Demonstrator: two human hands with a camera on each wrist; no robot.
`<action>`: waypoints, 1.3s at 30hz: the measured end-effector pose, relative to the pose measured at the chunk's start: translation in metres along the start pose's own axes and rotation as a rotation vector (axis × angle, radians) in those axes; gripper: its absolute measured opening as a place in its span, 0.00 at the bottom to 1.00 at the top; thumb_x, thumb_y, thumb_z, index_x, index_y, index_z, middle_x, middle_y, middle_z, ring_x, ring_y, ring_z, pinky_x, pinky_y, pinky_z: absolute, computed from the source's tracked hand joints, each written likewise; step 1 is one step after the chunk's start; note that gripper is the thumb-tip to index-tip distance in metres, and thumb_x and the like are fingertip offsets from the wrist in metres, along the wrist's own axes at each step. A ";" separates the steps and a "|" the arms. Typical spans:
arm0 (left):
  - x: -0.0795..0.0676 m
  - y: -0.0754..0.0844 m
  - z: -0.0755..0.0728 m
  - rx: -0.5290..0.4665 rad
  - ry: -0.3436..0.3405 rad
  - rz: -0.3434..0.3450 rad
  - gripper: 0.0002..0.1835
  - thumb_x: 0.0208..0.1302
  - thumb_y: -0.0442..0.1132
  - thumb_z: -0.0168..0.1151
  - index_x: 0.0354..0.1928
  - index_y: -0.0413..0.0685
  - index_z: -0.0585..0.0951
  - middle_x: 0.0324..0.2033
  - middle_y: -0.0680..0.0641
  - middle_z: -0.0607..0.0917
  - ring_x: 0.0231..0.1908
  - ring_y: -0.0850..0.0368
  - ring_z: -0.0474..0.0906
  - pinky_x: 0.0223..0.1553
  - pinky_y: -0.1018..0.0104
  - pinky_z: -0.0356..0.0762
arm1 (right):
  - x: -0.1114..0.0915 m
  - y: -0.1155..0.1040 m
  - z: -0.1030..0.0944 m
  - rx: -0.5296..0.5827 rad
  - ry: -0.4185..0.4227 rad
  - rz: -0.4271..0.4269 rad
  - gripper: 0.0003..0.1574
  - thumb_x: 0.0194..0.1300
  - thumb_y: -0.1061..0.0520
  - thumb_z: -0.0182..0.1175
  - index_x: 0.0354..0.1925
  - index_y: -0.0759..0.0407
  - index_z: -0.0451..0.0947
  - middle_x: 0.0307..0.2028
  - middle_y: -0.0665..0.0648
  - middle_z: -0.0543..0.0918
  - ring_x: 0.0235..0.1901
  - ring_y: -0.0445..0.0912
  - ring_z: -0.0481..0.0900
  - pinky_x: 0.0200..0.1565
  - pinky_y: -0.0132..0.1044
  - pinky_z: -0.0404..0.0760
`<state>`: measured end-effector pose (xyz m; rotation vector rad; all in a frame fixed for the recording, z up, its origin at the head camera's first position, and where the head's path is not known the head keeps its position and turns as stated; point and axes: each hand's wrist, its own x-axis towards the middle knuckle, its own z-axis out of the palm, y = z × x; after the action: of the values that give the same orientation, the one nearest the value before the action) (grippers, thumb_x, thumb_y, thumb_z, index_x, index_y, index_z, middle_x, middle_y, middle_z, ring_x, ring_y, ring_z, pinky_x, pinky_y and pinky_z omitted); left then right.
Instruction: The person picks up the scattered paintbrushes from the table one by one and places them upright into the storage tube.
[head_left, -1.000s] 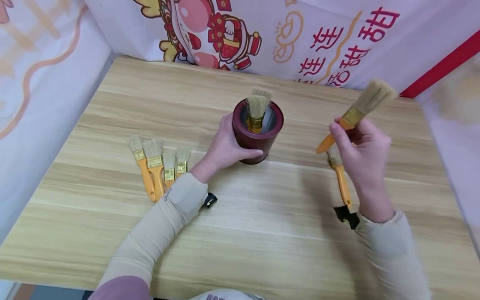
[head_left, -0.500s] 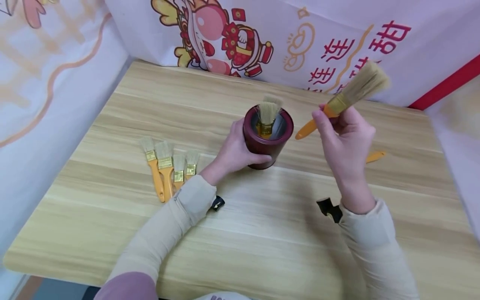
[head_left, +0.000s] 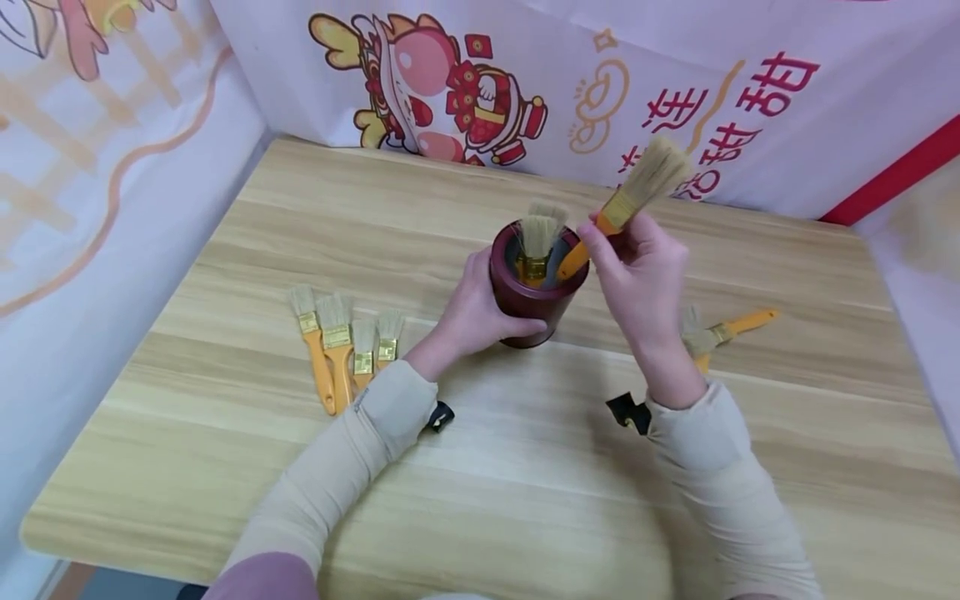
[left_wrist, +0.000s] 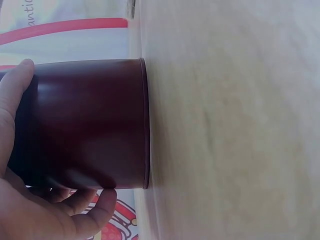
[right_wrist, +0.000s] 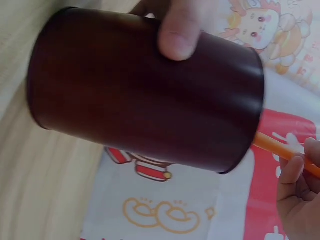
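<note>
A dark maroon round can [head_left: 534,310] stands on the table, with paintbrushes [head_left: 537,237] in it, bristles up. My left hand [head_left: 480,308] grips the can's side, fingers and thumb wrapped round its wall [left_wrist: 85,125]. My right hand [head_left: 637,275] pinches another paintbrush [head_left: 628,200] by its orange handle near the metal band, bristles pointing up and right. The tip of that handle overlaps the can's mouth in the head view. In the right wrist view the orange handle [right_wrist: 275,146] meets the can's rim, partly hidden behind it.
Several paintbrushes [head_left: 337,337] lie side by side left of the can, partly behind my left forearm. More paintbrushes [head_left: 723,332] lie beyond my right wrist, one partly hidden. A printed cloth wall [head_left: 675,50] borders the table [head_left: 487,500] at the back.
My right hand has carried its paintbrush leftward from the table's right side to the can's mouth. My left hand keeps its grip on the can. The head view has shifted slightly.
</note>
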<state>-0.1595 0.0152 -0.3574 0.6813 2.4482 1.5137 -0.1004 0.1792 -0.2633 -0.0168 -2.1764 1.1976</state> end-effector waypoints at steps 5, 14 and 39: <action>-0.001 -0.001 0.007 -0.010 0.003 0.011 0.60 0.36 0.49 0.82 0.71 0.49 0.56 0.63 0.44 0.66 0.62 0.52 0.63 0.66 0.55 0.66 | -0.004 0.015 0.001 -0.092 -0.076 0.008 0.16 0.57 0.57 0.69 0.38 0.70 0.84 0.32 0.66 0.87 0.24 0.24 0.74 0.29 0.16 0.73; -0.004 -0.005 0.015 -0.025 0.004 -0.007 0.61 0.36 0.51 0.82 0.72 0.51 0.55 0.62 0.45 0.66 0.61 0.53 0.64 0.65 0.55 0.67 | -0.005 0.024 0.004 -0.281 -0.221 0.021 0.17 0.56 0.53 0.69 0.31 0.69 0.83 0.25 0.65 0.82 0.21 0.46 0.74 0.25 0.22 0.65; 0.002 -0.004 0.004 0.007 -0.001 0.000 0.63 0.35 0.51 0.82 0.73 0.50 0.54 0.64 0.44 0.64 0.63 0.51 0.62 0.66 0.53 0.65 | -0.017 0.098 -0.148 -0.526 -0.145 0.410 0.26 0.68 0.62 0.53 0.63 0.68 0.70 0.47 0.61 0.76 0.22 0.20 0.62 0.24 0.14 0.63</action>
<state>-0.1613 0.0178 -0.3621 0.6834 2.4537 1.5052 -0.0350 0.3428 -0.2910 -0.6420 -2.6428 0.8080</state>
